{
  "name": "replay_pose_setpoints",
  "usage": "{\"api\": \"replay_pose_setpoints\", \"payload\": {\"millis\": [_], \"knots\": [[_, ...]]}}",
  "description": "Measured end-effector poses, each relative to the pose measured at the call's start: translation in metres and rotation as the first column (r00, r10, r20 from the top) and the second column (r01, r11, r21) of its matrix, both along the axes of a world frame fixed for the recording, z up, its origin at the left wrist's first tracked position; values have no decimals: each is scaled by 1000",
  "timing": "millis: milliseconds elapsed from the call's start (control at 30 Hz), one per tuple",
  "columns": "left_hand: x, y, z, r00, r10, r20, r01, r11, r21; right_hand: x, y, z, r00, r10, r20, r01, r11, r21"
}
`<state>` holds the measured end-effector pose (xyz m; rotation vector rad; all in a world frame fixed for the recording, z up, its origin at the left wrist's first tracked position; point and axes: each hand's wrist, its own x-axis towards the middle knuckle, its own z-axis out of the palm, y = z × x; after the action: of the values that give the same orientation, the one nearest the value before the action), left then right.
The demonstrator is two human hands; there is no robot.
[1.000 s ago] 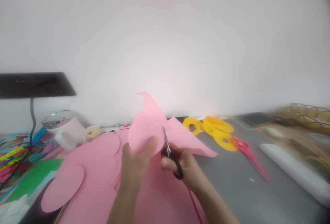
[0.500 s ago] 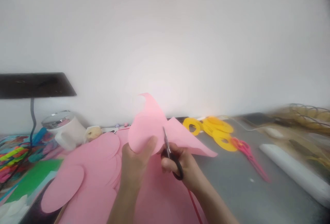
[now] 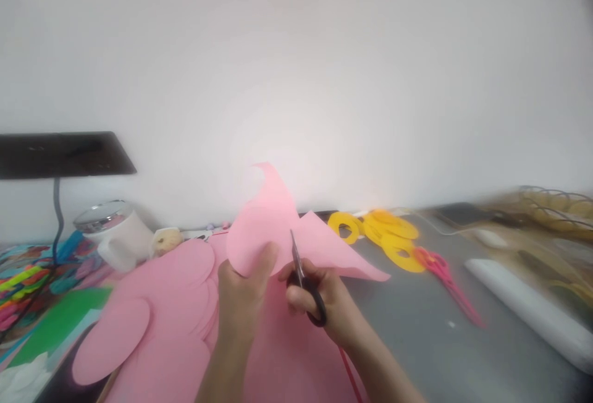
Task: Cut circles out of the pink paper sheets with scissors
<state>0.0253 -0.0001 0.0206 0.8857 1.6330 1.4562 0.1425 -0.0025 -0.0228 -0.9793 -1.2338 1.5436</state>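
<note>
Grey table (image 3: 398, 335); left hand (image 3: 241, 295) pinching pink paper (image 3: 254, 230), right hand (image 3: 328, 296) gripping black-handled scissors (image 3: 297, 262) at its edge

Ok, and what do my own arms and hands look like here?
Your left hand and right hand are ungloved. Your left forearm and right forearm show no sleeves, watch or bracelet. Blur hides finer markings.

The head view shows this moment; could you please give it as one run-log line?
left hand: holds pink sheet; right hand: holds black-handled scissors at sheet's cut edge; nearby: yellow rings, pink scissors
</note>
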Motion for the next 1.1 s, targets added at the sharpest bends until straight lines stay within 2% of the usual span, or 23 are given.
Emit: {"api": "replay_pose_setpoints", "payload": {"millis": [300, 700, 1100], "knots": [[-2, -1, -2, 994, -105, -13, 105, 994, -31, 3, 4, 0, 999, -5, -34, 8, 995, 103], [-4, -1, -2, 985, -167, -39, 165, 985, -44, 6, 5, -5, 997, 16, -70, -8, 993, 116], [-4, 1, -6, 990, -131, -60, 131, 991, -18, 7, 5, -3, 1000, 14, -24, -11, 991, 130]]}}
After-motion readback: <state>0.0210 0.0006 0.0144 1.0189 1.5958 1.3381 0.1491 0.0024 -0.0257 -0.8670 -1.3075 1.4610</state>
